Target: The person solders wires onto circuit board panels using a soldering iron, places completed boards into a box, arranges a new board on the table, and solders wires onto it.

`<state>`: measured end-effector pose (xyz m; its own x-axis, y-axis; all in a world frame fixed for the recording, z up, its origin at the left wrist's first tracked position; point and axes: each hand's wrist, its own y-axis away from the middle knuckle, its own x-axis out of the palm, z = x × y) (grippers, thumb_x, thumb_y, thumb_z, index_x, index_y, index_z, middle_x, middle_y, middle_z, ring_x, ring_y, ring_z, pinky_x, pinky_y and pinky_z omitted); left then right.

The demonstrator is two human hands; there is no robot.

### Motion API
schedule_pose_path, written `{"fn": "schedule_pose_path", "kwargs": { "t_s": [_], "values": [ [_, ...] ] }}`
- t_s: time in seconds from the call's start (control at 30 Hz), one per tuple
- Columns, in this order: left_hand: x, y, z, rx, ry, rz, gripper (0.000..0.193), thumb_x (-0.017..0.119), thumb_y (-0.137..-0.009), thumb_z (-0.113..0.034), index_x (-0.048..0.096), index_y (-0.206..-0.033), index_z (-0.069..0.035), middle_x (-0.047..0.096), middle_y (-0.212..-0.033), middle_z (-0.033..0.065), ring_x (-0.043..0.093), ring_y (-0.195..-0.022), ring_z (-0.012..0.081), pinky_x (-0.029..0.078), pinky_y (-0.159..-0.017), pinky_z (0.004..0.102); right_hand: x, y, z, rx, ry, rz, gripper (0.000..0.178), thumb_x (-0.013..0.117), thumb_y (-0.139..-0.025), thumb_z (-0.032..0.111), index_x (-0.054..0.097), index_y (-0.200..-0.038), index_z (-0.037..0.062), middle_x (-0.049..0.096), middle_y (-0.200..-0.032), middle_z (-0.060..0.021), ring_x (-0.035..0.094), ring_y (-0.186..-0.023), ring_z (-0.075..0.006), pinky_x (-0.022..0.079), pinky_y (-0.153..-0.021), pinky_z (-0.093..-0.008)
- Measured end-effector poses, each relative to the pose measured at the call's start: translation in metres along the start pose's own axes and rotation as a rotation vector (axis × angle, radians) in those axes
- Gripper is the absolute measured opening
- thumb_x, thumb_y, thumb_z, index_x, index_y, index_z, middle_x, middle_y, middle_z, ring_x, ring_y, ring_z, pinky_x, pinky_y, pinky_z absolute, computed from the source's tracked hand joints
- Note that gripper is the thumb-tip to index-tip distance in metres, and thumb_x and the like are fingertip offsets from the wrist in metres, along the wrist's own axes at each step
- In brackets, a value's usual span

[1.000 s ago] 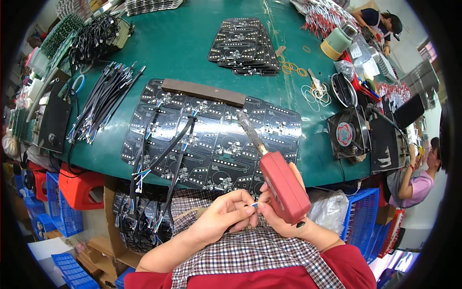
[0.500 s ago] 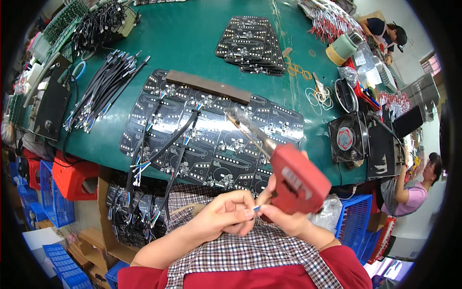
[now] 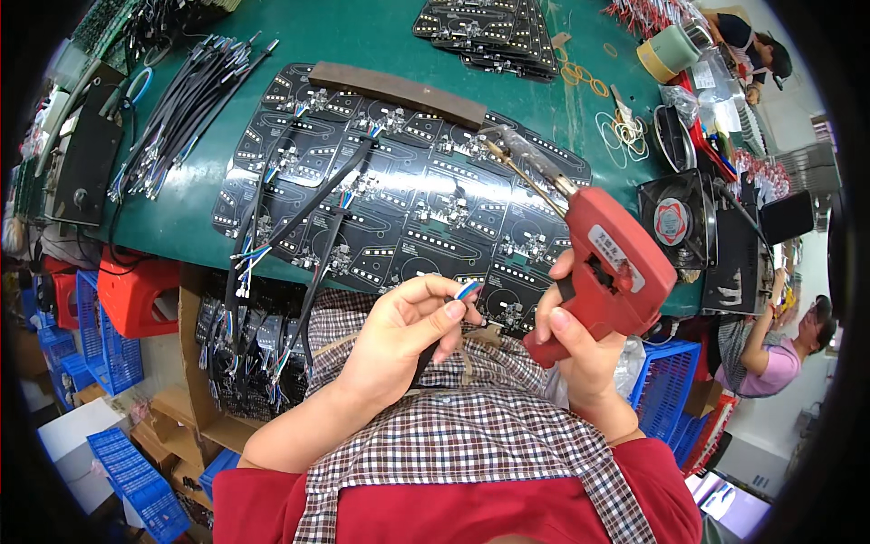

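Note:
My right hand (image 3: 580, 349) is wrapped round the grip of a red soldering gun (image 3: 625, 263). The gun's metal tip points up and left, over the right part of a panel of black circuit boards (image 3: 435, 208). Close to the panel's near edge, my left hand (image 3: 399, 335) pinches a cable by its blue, white and green wire ends (image 3: 467, 290); its dark sheath runs down below the fingers. Several black cables (image 3: 317, 204) lie across the boards on the left, their loose wire ends hanging over the table edge. A brown bar (image 3: 399, 93) rests along the panel's far edge.
A bundle of black cables (image 3: 195, 109) lies left on the green table (image 3: 335, 36). Stacked boards (image 3: 489, 32) are at the back. Rubber bands (image 3: 584, 77), a fan (image 3: 671, 222) and a green-and-cream cup (image 3: 671, 54) stand right. Two other people work at far right.
My hands have moved apart. The right now grips the soldering gun upright by its handle and has shifted right; the left keeps the wire ends. The view has shifted, so the table appears higher.

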<state>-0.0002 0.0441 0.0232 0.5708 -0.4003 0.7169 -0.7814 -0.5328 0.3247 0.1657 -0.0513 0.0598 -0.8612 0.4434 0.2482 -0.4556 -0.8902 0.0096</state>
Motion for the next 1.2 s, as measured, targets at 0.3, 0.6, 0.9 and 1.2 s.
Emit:
{"fn": "schedule_pose_path", "kwargs": {
  "t_s": [0.3,0.6,0.9,1.2],
  "values": [
    [-0.008,0.027,-0.035,0.720,-1.416,-0.354,0.038,0.064,-0.070,0.006,0.067,-0.106,-0.005,0.059,-0.080,0.0079,0.055,-0.068,0.0195,0.044,-0.059,0.0281,-0.036,0.022,0.000,0.108,0.076,-0.089,0.078,0.075,-0.072,0.043,0.041,-0.125,-0.0027,0.055,-0.105,-0.0164,0.053,-0.056,-0.0123,0.042,-0.048,-0.0222],
    [-0.026,0.012,-0.025,0.665,-1.720,-0.393,0.035,0.064,-0.065,0.009,0.066,-0.098,-0.003,0.057,-0.077,0.0082,0.055,-0.068,0.0223,0.044,-0.059,0.0308,-0.033,0.027,-0.004,0.258,0.156,-0.024,0.058,0.076,-0.072,0.026,0.048,-0.111,-0.0060,0.054,-0.099,-0.0112,0.052,-0.065,-0.0130,0.043,-0.058,-0.0250],
    [-0.027,0.032,0.005,0.549,-1.673,-0.118,0.043,0.056,-0.063,0.002,0.063,-0.105,-0.002,0.046,-0.074,0.0045,0.052,-0.062,0.0183,0.045,-0.051,0.0296,-0.063,0.062,-0.015,0.412,0.142,-0.005,0.068,0.077,-0.072,0.036,0.045,-0.120,-0.0004,0.057,-0.103,-0.0126,0.049,-0.054,-0.0141,0.038,-0.046,-0.0243],
    [-0.025,0.030,0.006,0.614,-1.781,-0.261,0.041,0.057,-0.066,0.001,0.063,-0.106,-0.001,0.044,-0.073,0.0047,0.051,-0.061,0.0176,0.044,-0.050,0.0298,-0.066,0.075,-0.018,0.468,0.106,0.149,0.072,0.073,-0.076,0.036,0.043,-0.124,-0.0076,0.062,-0.094,-0.0127,0.056,-0.065,-0.0113,0.046,-0.056,-0.0227]
  ]
}}
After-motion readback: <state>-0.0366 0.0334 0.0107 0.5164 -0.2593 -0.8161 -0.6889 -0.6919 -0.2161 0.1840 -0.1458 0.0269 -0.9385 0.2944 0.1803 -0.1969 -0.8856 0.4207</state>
